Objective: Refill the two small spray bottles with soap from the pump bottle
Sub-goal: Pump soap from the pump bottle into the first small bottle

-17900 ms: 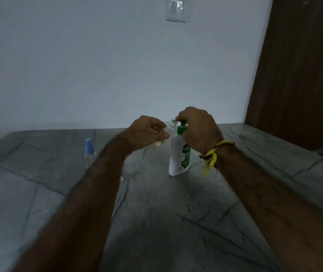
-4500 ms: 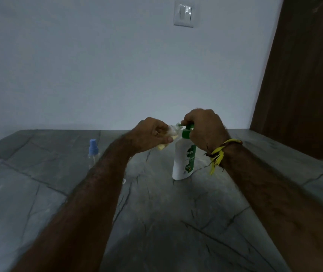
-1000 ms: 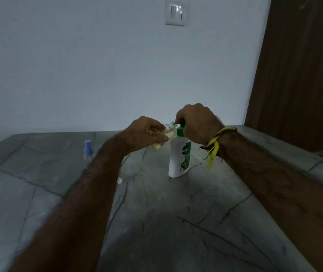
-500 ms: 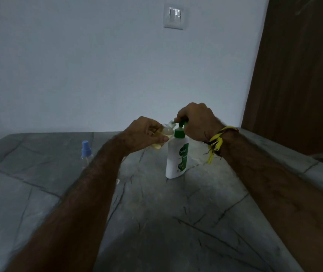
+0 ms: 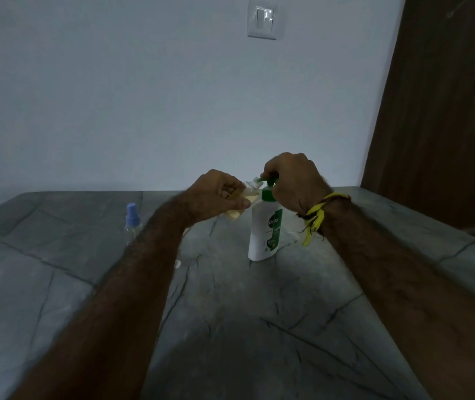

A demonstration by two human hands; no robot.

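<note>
I see left hand (image 5: 216,196) gripping open spray bottle (image 5: 237,209), tilted, mouth at nozzle. Right hand (image 5: 294,184) curled over pump (image 5: 269,180) of soap bottle (image 5: 265,229), which stands under it on slab (image 5: 230,327). Second bottle (image 5: 132,222), blue cap on, stands left of left forearm.

The scene is dim and bluish, with soft light pooling on the tabletop (image 5: 230,298) near its middle, murky foreground forearms, grainy soft detail throughout, and wide-angle bending along the door (image 5: 446,111) edge at right.
</note>
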